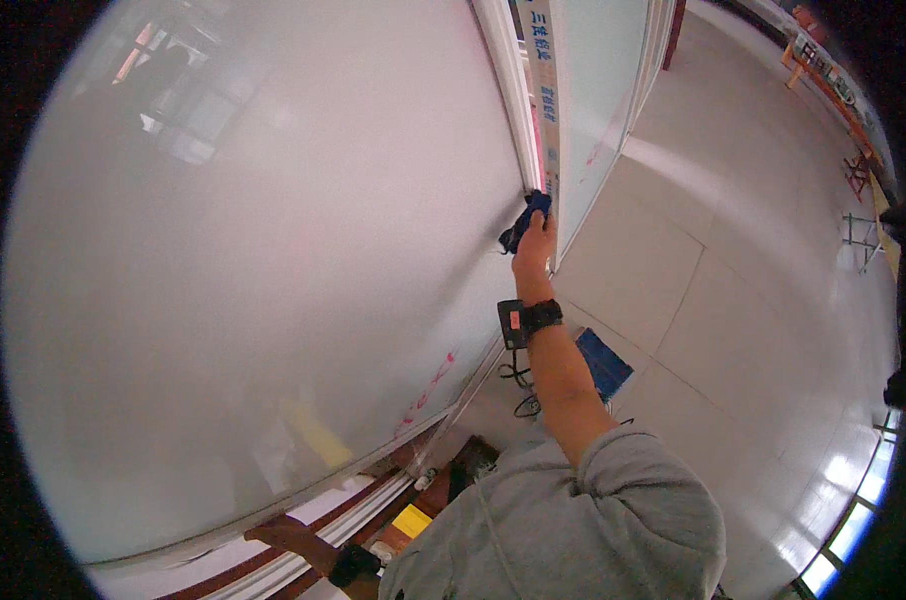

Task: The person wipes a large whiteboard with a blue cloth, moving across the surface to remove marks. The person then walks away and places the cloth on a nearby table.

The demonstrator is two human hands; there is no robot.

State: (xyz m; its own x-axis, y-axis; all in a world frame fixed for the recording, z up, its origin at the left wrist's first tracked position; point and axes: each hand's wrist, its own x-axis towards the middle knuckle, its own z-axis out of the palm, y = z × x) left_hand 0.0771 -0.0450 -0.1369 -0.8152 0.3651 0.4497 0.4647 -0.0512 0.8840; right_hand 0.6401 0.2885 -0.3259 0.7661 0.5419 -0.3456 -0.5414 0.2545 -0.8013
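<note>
A large glossy whitish panel (310,247), edged by a light frame (514,90), fills the left and middle of the head view. Near that frame, my right hand (534,244) grips a dark blue cloth (526,221) against the panel's edge. Beside it runs a strip of printed protective film (544,90) on the neighbouring frame. My left hand (280,534) is at the panel's lower edge, its fingers partly hidden, so its hold is unclear. Pink marks (434,382) show near the panel's lower right corner.
A blue flat object (604,364) and dark cables (526,405) lie on the tiled floor (723,300) by my right arm. Below the panel are a yellow block (412,520) and white rails (370,510). A second pale panel (599,90) stands beyond the film strip; a folding stool (864,240) is far right.
</note>
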